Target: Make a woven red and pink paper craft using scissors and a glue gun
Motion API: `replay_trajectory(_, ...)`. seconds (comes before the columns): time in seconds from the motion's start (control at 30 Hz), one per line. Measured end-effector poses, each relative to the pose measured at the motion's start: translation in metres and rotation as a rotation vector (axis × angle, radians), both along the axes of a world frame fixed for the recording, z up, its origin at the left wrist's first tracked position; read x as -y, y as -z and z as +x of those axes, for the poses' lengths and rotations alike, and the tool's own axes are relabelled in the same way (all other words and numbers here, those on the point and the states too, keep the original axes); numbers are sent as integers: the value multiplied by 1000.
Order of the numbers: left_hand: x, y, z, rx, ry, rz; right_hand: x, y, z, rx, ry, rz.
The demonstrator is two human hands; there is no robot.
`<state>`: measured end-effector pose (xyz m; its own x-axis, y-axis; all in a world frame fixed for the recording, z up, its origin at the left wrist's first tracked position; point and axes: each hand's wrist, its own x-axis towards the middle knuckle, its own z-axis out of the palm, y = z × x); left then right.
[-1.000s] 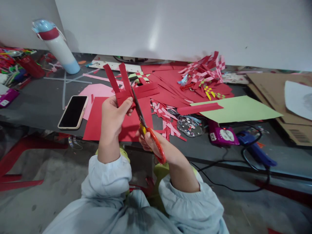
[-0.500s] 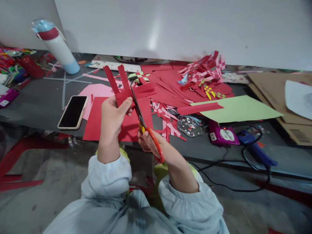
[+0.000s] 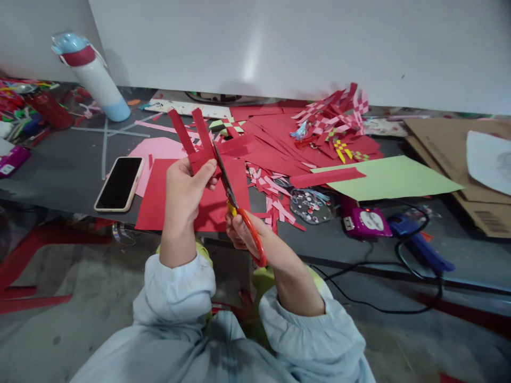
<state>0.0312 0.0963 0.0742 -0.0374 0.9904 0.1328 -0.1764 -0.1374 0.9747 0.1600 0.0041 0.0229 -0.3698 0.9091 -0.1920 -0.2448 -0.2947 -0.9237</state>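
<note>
Left hand [image 3: 184,183]: fingers and thumb pinched closed on red paper strips [image 3: 204,147], held above a red sheet [image 3: 154,199] on the desk [image 3: 72,181]. Right hand [image 3: 242,229]: fingers curled round the scissors [image 3: 229,191], blades overlapping the strips.

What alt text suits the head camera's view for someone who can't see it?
The left hand pinches red paper strips; the right hand holds scissors, blades at their edge. A dark table holds a phone, a green sheet and checkered paper pieces.
</note>
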Motion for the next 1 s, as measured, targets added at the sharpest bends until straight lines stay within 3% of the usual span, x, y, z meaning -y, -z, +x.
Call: replay_trajectory(1.0, 2, -2, 2, 58, 36, -62, 1, -7, 4, 94, -11, 22)
